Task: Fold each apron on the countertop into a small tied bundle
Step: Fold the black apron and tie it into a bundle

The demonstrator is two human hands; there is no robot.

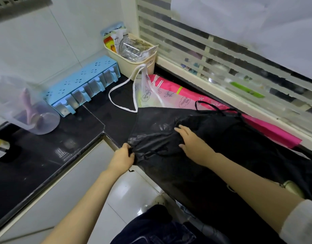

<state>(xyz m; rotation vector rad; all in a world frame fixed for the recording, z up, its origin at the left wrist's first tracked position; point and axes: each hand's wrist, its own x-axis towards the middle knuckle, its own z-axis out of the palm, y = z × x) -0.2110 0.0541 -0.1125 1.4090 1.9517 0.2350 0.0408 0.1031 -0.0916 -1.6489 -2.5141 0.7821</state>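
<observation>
Head view: black apron (213,138) lies spread on the table (46,155) at frame centre; left hand (122,158) pinches its near corner, right hand (192,144) rests flat, fingers extended, on it.

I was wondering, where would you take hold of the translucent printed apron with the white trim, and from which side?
I would pinch the white neck loop where it lies on the bare black countertop, coming from the left. The translucent apron has its lower part tucked under the black apron, so the loop looks like the freest, most exposed part.
</observation>
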